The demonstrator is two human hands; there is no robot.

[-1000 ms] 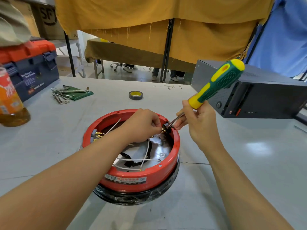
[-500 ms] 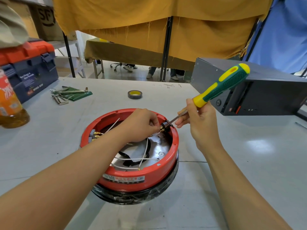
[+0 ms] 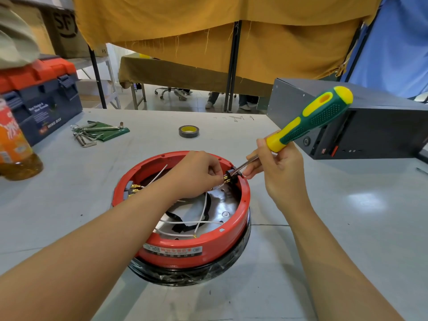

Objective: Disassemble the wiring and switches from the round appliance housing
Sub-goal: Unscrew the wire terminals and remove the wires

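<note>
Two bare forearms reach in over the pale grey desk (image 3: 347, 228) toward the round red plastic appliance housing (image 3: 208, 242), which sits in the middle of the desk on a black ring wrapped in clear film. A white label with red print runs along its near wall. Inside, thin white wires (image 3: 185, 222) cross a shiny metal floor beside a black strap, and brass terminals show at the left inner wall. At the far right rim the left hand (image 3: 196, 174) pinches a small black switch with brass contacts (image 3: 228, 177), fingers curled tight on it. The right hand (image 3: 280, 167) grips a yellow-and-green-handled screwdriver (image 3: 310, 119), its metal shaft slanting down to that switch. Farther off lie a roll of black tape (image 3: 188, 131), a set of hex keys on a green pouch (image 3: 97, 133), an orange-labelled bottle (image 3: 14, 144), a blue and red toolbox (image 3: 41, 98) and a dark grey metal case (image 3: 370, 126).
</note>
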